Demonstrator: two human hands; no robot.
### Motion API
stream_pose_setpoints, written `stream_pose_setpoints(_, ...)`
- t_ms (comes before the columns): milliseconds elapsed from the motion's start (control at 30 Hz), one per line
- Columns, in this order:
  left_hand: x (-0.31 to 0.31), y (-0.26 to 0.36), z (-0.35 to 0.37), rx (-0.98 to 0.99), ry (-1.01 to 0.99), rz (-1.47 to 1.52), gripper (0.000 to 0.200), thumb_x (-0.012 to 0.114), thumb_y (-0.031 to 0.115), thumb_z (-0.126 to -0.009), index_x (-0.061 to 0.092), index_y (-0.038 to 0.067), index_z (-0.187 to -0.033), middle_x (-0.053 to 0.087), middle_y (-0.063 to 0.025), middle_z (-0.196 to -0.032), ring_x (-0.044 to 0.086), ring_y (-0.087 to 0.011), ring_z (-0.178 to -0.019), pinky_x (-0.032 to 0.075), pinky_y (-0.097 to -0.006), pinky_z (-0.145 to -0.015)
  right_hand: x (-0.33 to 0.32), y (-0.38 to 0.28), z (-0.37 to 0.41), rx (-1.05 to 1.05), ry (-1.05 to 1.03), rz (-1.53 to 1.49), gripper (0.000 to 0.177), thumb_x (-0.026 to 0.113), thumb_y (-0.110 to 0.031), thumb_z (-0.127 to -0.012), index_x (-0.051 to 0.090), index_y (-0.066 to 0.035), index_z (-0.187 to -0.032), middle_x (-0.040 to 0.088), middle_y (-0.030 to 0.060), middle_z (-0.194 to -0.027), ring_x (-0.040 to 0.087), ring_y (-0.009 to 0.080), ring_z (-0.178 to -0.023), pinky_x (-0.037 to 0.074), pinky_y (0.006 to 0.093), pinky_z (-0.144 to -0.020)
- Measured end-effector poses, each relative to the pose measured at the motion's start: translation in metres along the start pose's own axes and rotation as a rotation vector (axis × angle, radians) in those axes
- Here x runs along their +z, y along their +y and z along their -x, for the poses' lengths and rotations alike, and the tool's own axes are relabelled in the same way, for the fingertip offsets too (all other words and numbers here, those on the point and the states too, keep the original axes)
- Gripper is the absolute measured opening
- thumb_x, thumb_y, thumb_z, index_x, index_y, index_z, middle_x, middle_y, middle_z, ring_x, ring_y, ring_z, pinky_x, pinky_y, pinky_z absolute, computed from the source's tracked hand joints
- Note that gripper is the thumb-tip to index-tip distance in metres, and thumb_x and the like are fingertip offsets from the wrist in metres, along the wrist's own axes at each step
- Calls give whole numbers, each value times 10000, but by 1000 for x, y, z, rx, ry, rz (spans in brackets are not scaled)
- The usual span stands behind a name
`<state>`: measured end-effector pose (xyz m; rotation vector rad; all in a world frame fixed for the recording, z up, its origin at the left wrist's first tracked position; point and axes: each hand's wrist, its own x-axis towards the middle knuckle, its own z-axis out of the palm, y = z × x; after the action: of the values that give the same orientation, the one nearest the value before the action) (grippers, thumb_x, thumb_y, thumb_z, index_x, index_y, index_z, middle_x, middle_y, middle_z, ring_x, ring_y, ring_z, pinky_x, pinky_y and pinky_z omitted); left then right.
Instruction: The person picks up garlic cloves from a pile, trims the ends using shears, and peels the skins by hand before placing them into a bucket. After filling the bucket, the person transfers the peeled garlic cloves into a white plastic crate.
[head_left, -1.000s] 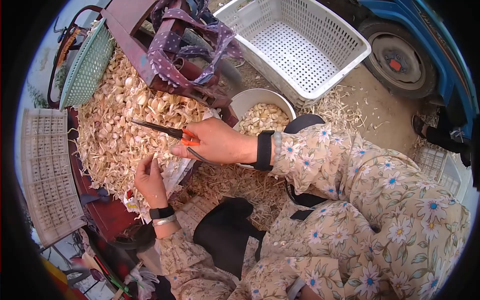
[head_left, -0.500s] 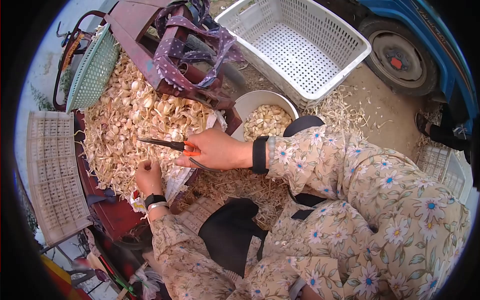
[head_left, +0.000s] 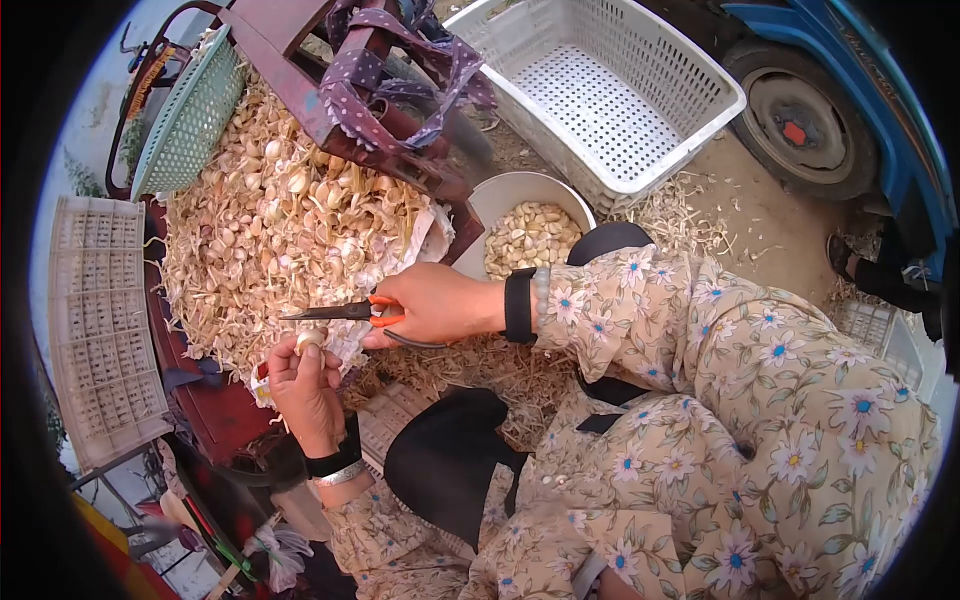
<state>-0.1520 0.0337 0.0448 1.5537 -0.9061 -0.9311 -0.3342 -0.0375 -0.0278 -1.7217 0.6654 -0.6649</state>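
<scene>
Nestling in left hand [head_left: 305,390], garlic bulb [head_left: 309,340].

left hand [head_left: 305,385]: fingers pinched | right hand [head_left: 432,303]: fingers clenched

sleeves [head_left: 700,340]: beige, floral | wrists: black bands [head_left: 518,305], bead bracelet [head_left: 541,298] | lap: black cloth [head_left: 450,455], perhaps apron

Head-worn fisheye camera looks down, close over the garlic heap [head_left: 270,230].
</scene>
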Motion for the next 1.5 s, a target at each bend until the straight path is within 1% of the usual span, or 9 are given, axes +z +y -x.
stream_pose_setpoints(133,15,-16,17,-18,-138,-142,153,580,12,-809,520,17,-949,594,-51,-775,538,-71,-584,397,-169,-456,16,8,-1,-9,6,-706,364,736,-281,-713,560,2,-862,584,41,-710,508,105,-582,425,240,-554)
stream_pose_setpoints(167,22,-16,22,-27,-142,-143,153,584,14,-809,523,13,-949,591,-44,-767,538,-68,-588,397,-168,-459,16,11,-3,-22,-82,-727,297,719,-182,-737,552,2,-901,589,13,-786,527,70,-599,439,197,-558)
stream_pose_setpoints(500,35,-43,34,24,21,109,115,612,38,-802,535,34,-888,554,-11,-708,486,-52,-564,347,-159,-460,8,10,-3,139,-219,-952,204,648,-158,-796,555,-4,-891,598,47,-721,562,83,-568,453,199,-510)
stream_pose_setpoints(667,38,-64,30,38,-85,203,78,596,63,-821,523,40,-838,531,-1,-666,468,-51,-547,337,-159,-453,2,16,-5,185,-233,-839,190,642,-162,-798,557,-13,-879,569,21,-673,531,72,-549,421,197,-499)
stream_pose_setpoints(867,24,-77,28,248,-151,-328,118,549,125,-867,520,38,-792,496,12,-617,422,-26,-519,320,-152,-461,-1,14,-9,-71,-167,-319,141,624,-136,-800,556,-24,-854,546,-4,-655,494,46,-537,392,190,-481)
stream_pose_setpoints(900,25,-75,29,145,-158,-239,135,536,147,-876,526,33,-804,494,9,-608,422,-27,-513,319,-151,-455,-2,13,-9,-154,-139,-204,131,620,-129,-801,555,-25,-849,544,-7,-651,490,41,-534,388,190,-475)
stream_pose_setpoints(1067,11,-59,28,-336,-76,220,271,470,260,-915,552,4,-882,492,-3,-578,424,-38,-484,315,-147,-418,2,1,-11,184,-86,-548,131,623,-119,-796,547,-20,-832,524,-11,-610,481,44,-497,379,196,-446)
stream_pose_setpoints(1233,-3,-65,26,-290,-165,358,389,434,247,-926,450,-43,-1184,572,-67,-790,493,-69,-595,374,-153,-471,6,0,-11,219,-94,-566,137,632,-110,-793,543,-16,-837,527,-10,-627,479,51,-493,377,191,-445)
stream_pose_setpoints(1500,4,-58,32,-307,-195,710,404,415,137,-908,352,-63,-1254,514,-163,-1102,536,-181,-899,451,-247,-733,19,4,-14,208,-92,-600,149,643,-116,-791,546,-17,-848,549,-4,-661,480,51,-500,385,184,-453)
